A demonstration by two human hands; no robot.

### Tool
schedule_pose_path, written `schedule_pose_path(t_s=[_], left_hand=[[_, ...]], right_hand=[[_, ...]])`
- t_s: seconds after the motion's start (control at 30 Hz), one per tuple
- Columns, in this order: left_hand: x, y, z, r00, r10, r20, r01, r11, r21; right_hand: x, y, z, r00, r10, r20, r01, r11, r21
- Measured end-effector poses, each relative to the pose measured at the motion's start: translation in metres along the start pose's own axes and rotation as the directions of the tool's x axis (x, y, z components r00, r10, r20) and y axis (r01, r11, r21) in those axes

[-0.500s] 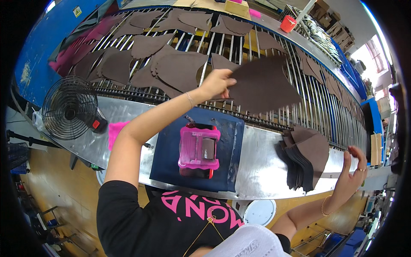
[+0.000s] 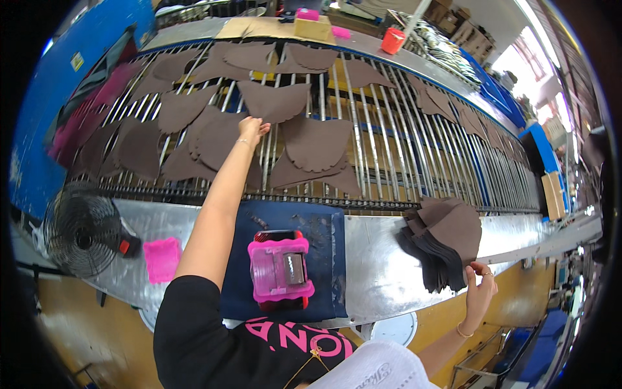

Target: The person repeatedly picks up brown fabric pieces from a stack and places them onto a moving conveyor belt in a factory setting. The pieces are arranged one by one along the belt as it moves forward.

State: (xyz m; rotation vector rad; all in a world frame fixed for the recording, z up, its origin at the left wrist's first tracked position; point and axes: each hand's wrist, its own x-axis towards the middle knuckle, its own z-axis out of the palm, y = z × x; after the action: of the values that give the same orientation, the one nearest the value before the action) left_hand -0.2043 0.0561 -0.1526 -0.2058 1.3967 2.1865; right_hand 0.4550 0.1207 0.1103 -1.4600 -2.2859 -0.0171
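My left hand reaches over the roller rack, fingers closed at the lower edge of a dark brown flat cut piece, which lies over the rollers. Beside it, more curved brown pieces rest overlapping, some with notched edges. On the metal table at right is a fanned stack of brown cut pieces with black edges showing. My right hand pinches the stack's lower right edge between thumb and fingers; how many layers it holds is hidden.
A pink-topped device sits on a dark blue mat before me. Left of it are a pink pad and a black wire-cage fan. A red bucket stands beyond the roller rack.
My left hand has moved left and farther out, bringing the brown piece down over the rollers. My right hand has come in from the right to the stack's edge.
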Motion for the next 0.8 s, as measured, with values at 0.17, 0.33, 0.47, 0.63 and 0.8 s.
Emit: schedule_pose_path(t_s=[0.17, 0.33, 0.47, 0.63, 0.8], left_hand=[[0.006, 0.012, 0.021, 0.999, -0.01, -0.031, 0.01, 1.0, -0.004], [0.005, 0.027, 0.0, 0.998, -0.018, 0.059, 0.015, 0.999, 0.05], [-0.024, 0.046, -0.014, 0.994, 0.106, 0.029, -0.11, 0.948, 0.3], [-0.095, 0.058, -0.012, 0.947, 0.083, 0.311, -0.238, 0.83, 0.504], [-0.198, 0.09, -0.03, 0.894, 0.049, 0.444, -0.313, 0.778, 0.544]], right_hand=[[-0.014, 0.012, -0.008, 0.995, 0.095, 0.007, -0.095, 0.994, -0.052], [-0.015, 0.015, -0.004, 0.994, 0.111, 0.023, -0.111, 0.993, -0.033], [0.005, 0.064, 0.029, 0.99, 0.137, -0.034, -0.138, 0.99, -0.033], [0.033, 0.197, 0.108, 0.966, 0.239, -0.103, -0.251, 0.959, -0.132], [0.048, 0.182, 0.131, 0.896, 0.435, -0.094, -0.444, 0.882, -0.154]])
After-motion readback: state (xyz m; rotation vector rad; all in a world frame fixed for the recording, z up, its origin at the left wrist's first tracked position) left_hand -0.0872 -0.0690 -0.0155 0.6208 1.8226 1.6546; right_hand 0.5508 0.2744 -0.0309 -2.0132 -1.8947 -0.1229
